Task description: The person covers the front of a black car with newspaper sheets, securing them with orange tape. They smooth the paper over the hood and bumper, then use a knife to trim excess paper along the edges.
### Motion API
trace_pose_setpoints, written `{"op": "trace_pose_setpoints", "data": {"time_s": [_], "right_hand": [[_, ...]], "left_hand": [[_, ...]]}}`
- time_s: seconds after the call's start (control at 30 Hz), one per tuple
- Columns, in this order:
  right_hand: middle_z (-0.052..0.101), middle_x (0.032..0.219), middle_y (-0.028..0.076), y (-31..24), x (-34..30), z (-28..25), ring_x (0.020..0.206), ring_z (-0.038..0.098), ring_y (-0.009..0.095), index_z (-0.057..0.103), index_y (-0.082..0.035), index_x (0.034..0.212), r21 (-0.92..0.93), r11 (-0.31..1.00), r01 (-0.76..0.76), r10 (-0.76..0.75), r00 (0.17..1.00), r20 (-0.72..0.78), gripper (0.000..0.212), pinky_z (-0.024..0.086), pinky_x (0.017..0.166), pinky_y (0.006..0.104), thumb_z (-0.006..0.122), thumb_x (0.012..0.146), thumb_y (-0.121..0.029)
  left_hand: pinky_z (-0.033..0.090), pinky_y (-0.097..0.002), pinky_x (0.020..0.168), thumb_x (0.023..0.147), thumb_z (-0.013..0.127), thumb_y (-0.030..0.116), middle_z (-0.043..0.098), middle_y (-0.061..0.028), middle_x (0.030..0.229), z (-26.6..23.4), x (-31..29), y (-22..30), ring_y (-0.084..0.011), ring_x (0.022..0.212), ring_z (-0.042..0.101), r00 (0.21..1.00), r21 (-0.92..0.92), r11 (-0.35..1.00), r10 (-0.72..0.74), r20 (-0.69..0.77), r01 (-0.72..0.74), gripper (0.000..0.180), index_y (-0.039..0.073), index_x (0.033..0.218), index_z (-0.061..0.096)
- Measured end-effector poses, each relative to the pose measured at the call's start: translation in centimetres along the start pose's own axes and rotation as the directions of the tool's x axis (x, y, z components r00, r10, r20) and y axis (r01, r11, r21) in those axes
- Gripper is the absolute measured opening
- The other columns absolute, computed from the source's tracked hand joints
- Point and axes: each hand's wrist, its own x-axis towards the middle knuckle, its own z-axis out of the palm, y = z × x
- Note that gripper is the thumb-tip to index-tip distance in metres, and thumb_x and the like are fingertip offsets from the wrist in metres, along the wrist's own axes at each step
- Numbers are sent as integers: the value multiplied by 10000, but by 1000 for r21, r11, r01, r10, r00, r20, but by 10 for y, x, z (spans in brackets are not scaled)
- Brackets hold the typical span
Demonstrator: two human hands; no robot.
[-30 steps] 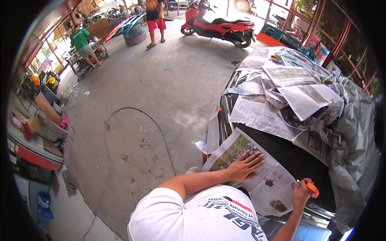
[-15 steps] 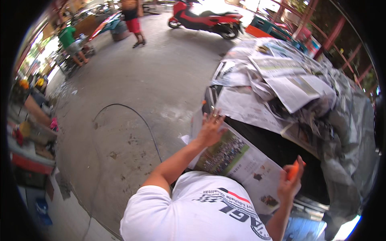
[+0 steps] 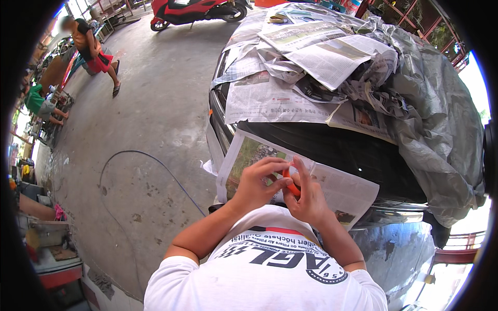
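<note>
My right hand (image 3: 307, 199) holds a roll of orange tape (image 3: 293, 187), its thumb and fingers curled round the ring. My left hand (image 3: 254, 187) meets it, thumb and fingertips closed at the roll's near edge; a loose tape end is too small to make out. Beneath both hands a newspaper sheet (image 3: 340, 189) lies along the front of a black car panel (image 3: 332, 145), its left end by the car's edge. Farther up, more newspaper (image 3: 280, 98) covers the car, with crumpled and folded sheets on top.
A grey plastic cover (image 3: 441, 135) drapes the car's right side. A dark hose (image 3: 155, 153) curves over the concrete floor (image 3: 155, 93) at left. Beyond are a red scooter (image 3: 199, 11), a person in red shorts (image 3: 98, 62) and a person in green (image 3: 35, 101).
My hands, apart over the newspaper before, have come together at the orange tape. The left has let go of the sheet's far end. The person in red shorts is now stepping nearer.
</note>
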Motion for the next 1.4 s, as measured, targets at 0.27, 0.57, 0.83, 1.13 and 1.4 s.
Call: {"op": "trace_pose_setpoints", "data": {"time_s": [0.27, 0.57, 0.83, 1.13, 1.4], "right_hand": [[714, 999, 201, -19, -3, -6, 858, 705, 437, 324, -34, 1602, -28, 995, -100, 101, 992, 69, 775, 558, 799, 492, 685, 917, -38], [755, 1024, 222, -27, -75, -161, 844, 738, 407, 696, -67, 1289, -436, 837, -330, 423, 896, 135, 378, 586, 774, 493, 736, 932, -183], [730, 768, 169, 18, -106, -216, 743, 718, 380, 745, -64, 992, -630, 534, -564, 594, 781, -195, 115, 549, 705, 475, 719, 945, -166], [667, 655, 129, 20, -93, -210, 608, 663, 279, 704, -24, 836, -560, 516, -648, 632, 730, -262, 231, 490, 633, 414, 819, 877, -221], [684, 661, 106, 43, -82, -208, 630, 683, 272, 731, -53, 848, -589, 488, -645, 636, 724, -267, 234, 521, 670, 401, 827, 871, -265]], "left_hand": [[551, -359, 676, 997, 660, 17, 687, -112, 955, 12, -1, -23, -232, 791, 685, 984, 182, 983, 13, -175, 19, 25, 13, 1001, 635], [507, -476, 703, 1052, 637, 195, 704, -198, 870, -165, 19, -188, -411, 767, 659, 814, 571, 730, 36, -579, 374, 218, 4, 948, 654], [461, -262, 607, 1107, 593, 304, 629, -5, 757, -87, 47, -150, -64, 657, 559, 874, -54, 928, -366, -318, 369, 301, 34, 976, 620], [420, -211, 556, 935, 852, 225, 629, 33, 737, -85, 53, -164, -33, 615, 543, 879, -168, 916, -398, -263, 364, 304, 80, 898, 587], [428, -223, 574, 906, 879, 228, 625, 34, 701, -81, 61, -173, -41, 633, 561, 872, -87, 937, -346, -346, 337, 327, 68, 848, 600]]}}
